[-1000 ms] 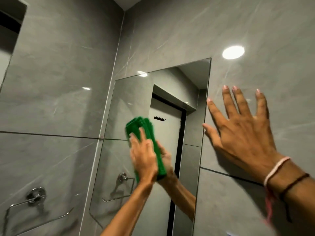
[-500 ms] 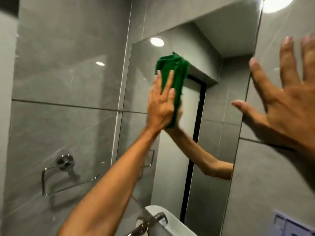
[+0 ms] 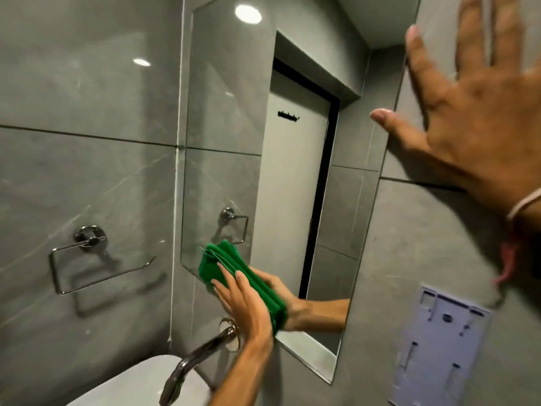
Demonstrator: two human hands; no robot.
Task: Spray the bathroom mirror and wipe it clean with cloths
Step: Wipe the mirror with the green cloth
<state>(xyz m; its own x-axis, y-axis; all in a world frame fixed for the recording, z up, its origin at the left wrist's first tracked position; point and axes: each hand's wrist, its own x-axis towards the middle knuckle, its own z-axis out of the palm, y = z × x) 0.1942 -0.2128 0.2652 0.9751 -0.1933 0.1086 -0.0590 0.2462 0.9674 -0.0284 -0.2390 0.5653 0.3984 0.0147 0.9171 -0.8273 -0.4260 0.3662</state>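
A tall frameless mirror (image 3: 222,142) is set in the grey tiled wall. My left hand (image 3: 246,306) lies flat on a folded green cloth (image 3: 222,263) and presses it against the mirror's lower left corner. The hand's reflection shows behind the cloth. My right hand (image 3: 480,124) rests with its fingers spread on the wall tile to the right of the mirror; it holds nothing. A pale band and a red thread circle its wrist. No spray bottle is in view.
A chrome tap (image 3: 199,356) curves out of the wall over a white basin (image 3: 140,385) just below my left hand. A chrome towel ring (image 3: 87,253) hangs on the left wall. A pale lilac plastic bracket (image 3: 439,347) sits on the wall at lower right.
My left hand has swept the green cloth from the upper part of the mirror down to its lower left corner. The view has tipped down; the right hand has stayed on the wall.
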